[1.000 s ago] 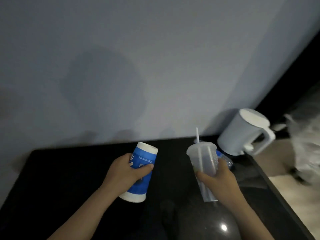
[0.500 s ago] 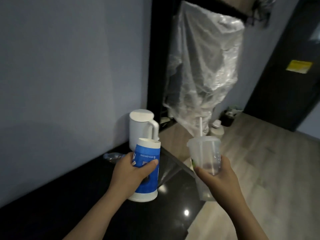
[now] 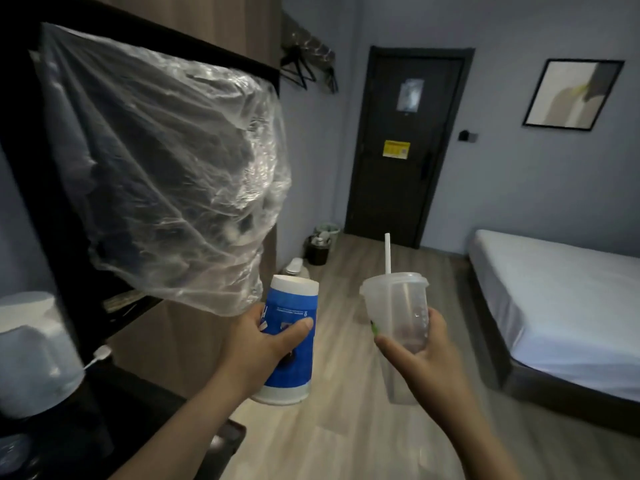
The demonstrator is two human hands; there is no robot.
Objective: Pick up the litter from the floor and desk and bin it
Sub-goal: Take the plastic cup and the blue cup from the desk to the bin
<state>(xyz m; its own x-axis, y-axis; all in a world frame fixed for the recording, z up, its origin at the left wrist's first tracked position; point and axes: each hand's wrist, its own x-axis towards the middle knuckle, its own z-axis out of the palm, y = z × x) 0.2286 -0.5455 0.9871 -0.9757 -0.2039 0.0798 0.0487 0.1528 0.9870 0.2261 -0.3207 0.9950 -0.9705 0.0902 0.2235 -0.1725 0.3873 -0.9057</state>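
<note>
Wood flooring [image 3: 349, 427] runs to a dark door, with a small black bin [image 3: 318, 249] against the wall beside it. Left hand [image 3: 258, 348] wraps a blue canister [image 3: 291, 337]; right hand [image 3: 424, 355] clasps a clear lidded cup [image 3: 398, 306] with straw. Both grips closed firmly. Best carried upright, cup level, and dropped one at a time over the bin.

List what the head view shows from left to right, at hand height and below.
White kettle → left hand → blue canister → clear cup with straw → right hand → bed.
</note>
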